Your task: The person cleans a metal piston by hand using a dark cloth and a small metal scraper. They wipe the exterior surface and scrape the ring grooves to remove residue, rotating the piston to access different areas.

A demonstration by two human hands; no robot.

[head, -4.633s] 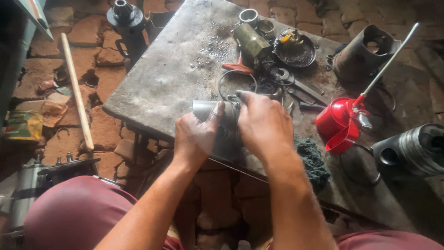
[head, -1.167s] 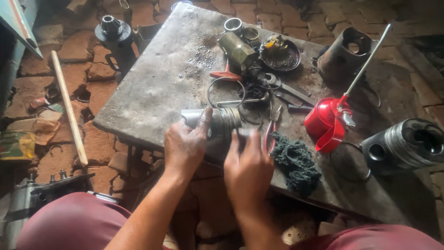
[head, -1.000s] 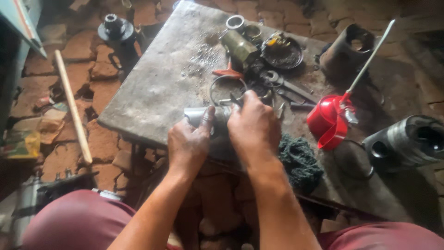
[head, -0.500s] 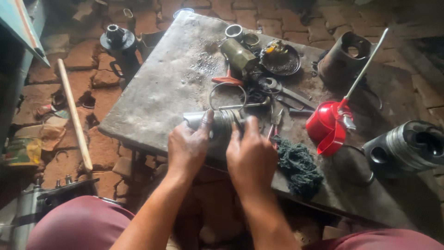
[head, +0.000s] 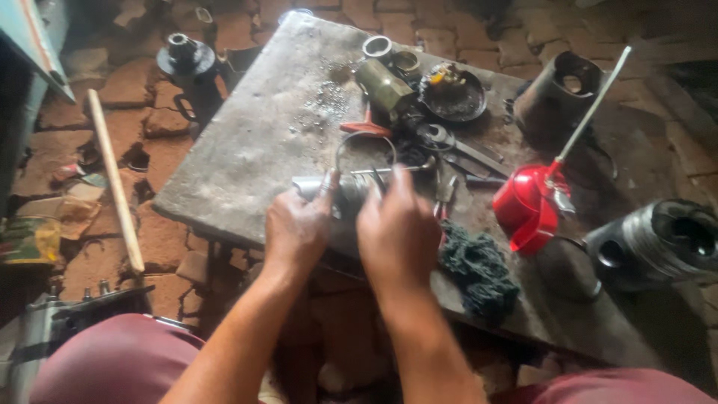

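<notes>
I am holding a metal cylinder at the near edge of the slab, with both forearms reaching up from my lap and nearly parallel. My left hand is gripping the cylinder from the left, thumb stretching up along its side, fingers wrapping under where I cannot see them. My right hand is lying over the cylinder's right end, back of the hand up, fingers spreading forward — whether it is clamping the part or only pressing on it I cannot tell. The two hands are sitting just beside each other, a narrow gap between them.

Counting what is lying around the cylinder: one wire ring just behind it, one dark green rag just to its right, one red oil can beyond the rag with its long white spout pointing up and away. Two pistons are showing — one on its side far right of the cylinder, one standing behind the oil can. One round dish is sitting well behind the cylinder, with one brass-coloured sleeve to its left and two small rings behind that. One wooden stick is lying on the brick floor, well to the left of the cylinder.
</notes>
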